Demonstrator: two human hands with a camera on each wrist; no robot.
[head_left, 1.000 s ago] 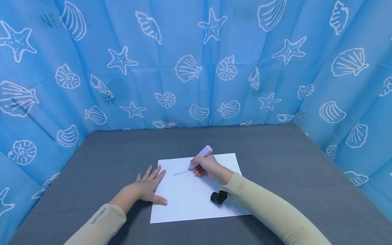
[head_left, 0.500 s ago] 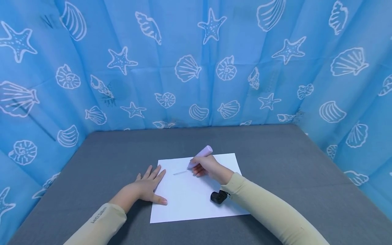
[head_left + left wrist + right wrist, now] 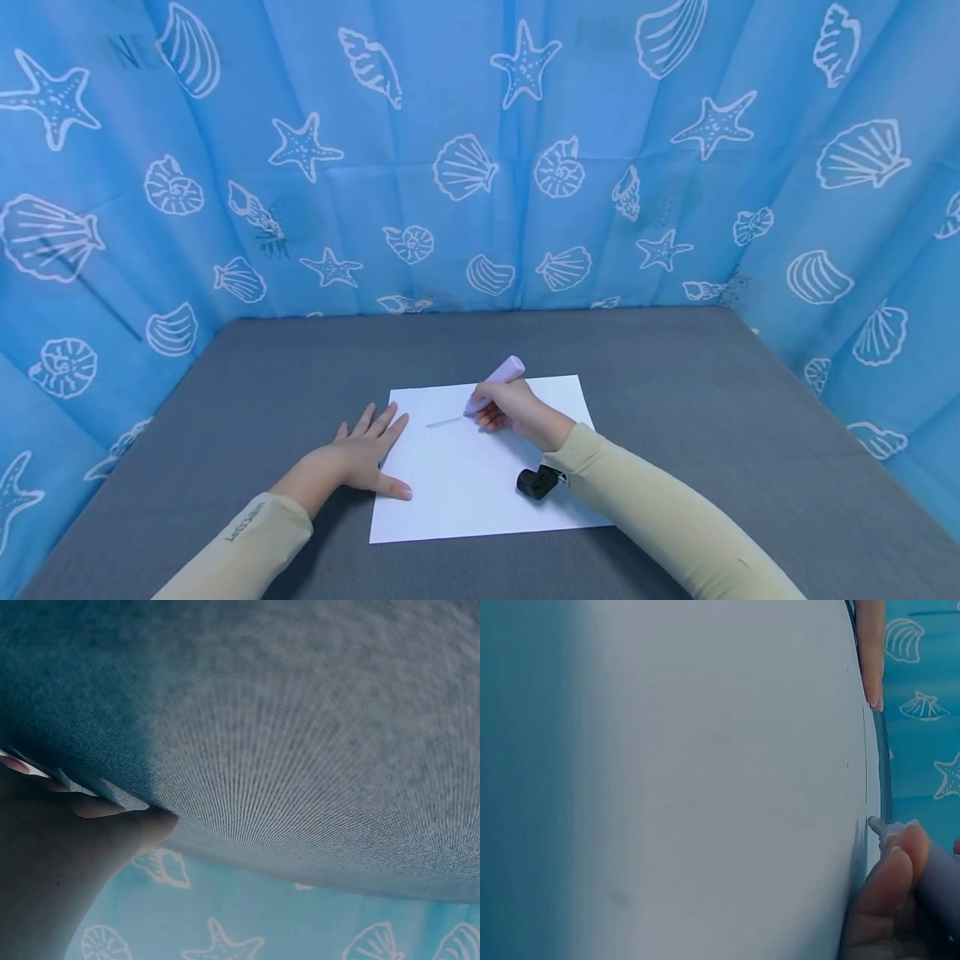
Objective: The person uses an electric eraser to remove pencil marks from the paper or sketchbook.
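My right hand (image 3: 510, 407) pinches a thick lilac pen (image 3: 504, 371) between thumb and fingers. The pen leans to the right, its tip at the paper by the right end of a short, slightly slanting grey line (image 3: 444, 422). In the right wrist view the grey tip (image 3: 876, 823) meets the sheet, and the fingers (image 3: 889, 889) close round the barrel. A white sheet of paper (image 3: 457, 500) lies beneath both hands. Spread flat over its left edge, my left hand (image 3: 363, 458) rests with straight fingers. The left wrist view shows only this hand's edge (image 3: 67, 847).
Grey cloth covers the table (image 3: 660, 375) around the paper. A black wrist camera (image 3: 536, 482) hangs under the right sleeve, over the sheet. A blue curtain (image 3: 420, 100) with white shells and starfish surrounds the back and sides.
The pen tip has shifted slightly left, then back right along the line, which looks a little darker. My left hand stays put on the paper. The head view has moved slightly.
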